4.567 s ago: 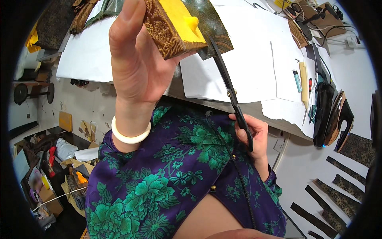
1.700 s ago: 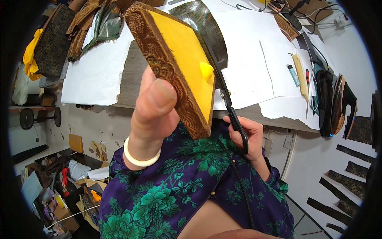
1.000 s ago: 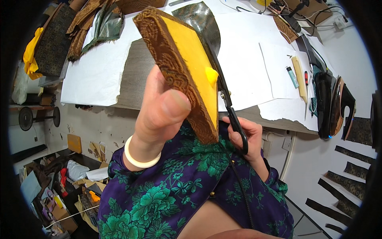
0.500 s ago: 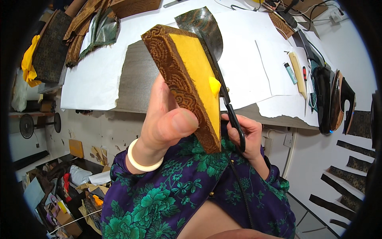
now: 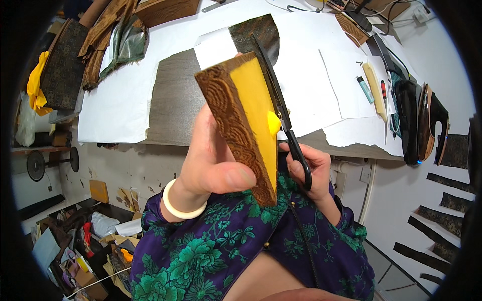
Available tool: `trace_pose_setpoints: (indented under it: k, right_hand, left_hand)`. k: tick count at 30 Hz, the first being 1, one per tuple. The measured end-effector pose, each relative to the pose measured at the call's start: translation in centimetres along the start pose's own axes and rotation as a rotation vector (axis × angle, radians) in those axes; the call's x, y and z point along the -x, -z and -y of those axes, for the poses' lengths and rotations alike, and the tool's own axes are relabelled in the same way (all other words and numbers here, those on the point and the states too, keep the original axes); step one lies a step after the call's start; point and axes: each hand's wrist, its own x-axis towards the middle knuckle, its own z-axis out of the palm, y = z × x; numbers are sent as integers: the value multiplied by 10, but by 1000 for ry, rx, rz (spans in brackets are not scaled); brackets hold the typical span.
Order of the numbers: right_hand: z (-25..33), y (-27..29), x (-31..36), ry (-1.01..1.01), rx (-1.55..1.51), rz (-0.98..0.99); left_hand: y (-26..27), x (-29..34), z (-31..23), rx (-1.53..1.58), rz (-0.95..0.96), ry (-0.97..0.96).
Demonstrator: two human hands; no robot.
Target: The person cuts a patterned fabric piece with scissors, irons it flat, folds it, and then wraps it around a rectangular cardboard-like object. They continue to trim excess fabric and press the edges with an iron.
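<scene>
My left hand point(image 5: 203, 160) wraps round a flat rectangular box-like piece point(image 5: 223, 108), its thumb pressed on the near side. Brown wave-patterned fabric covers that side, and a yellow lining point(image 5: 253, 95) shows on the face turned right. Black-handled scissors point(image 5: 298, 158) sit in my right hand point(image 5: 319, 170), their blades lying along the piece's right edge. Beside the blades a small yellow flap point(image 5: 273, 123) sticks out from that edge. The fingers of my left hand behind the piece are mostly hidden. Beyond the scissor tips lies dark patterned material point(image 5: 263, 32) on white paper.
White paper point(image 5: 115, 115) covers much of the grey table point(image 5: 173, 95). At the right lie a glue tube point(image 5: 365, 90), a pale wooden tool point(image 5: 372, 80) and a red-handled tool point(image 5: 383, 90). Fabric pieces point(image 5: 125, 45) lie at the far left. Dark strips point(image 5: 434, 233) hang on the right wall.
My left hand has lowered the piece slightly and shifted its top to the right, turning the yellow face more edge-on. The scissors stay beside its right edge, nearly unmoved.
</scene>
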Motion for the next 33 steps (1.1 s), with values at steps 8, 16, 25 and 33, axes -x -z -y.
trace_pose_setpoints:
  k: [8,16,25,33]
  right_hand:
    - [0,0,3,-7,26,-17]
    - [18,26,-1,-81,-46,82]
    - [50,58,-9,-124,138,225]
    - [66,68,-15,-192,294,252]
  left_hand:
    - [1,2,0,-13,19,23]
    - [11,5,-22,-158,32,-56]
    - [40,3,-52,-398,208,-33]
    - [49,3,-55,-305,270,106]
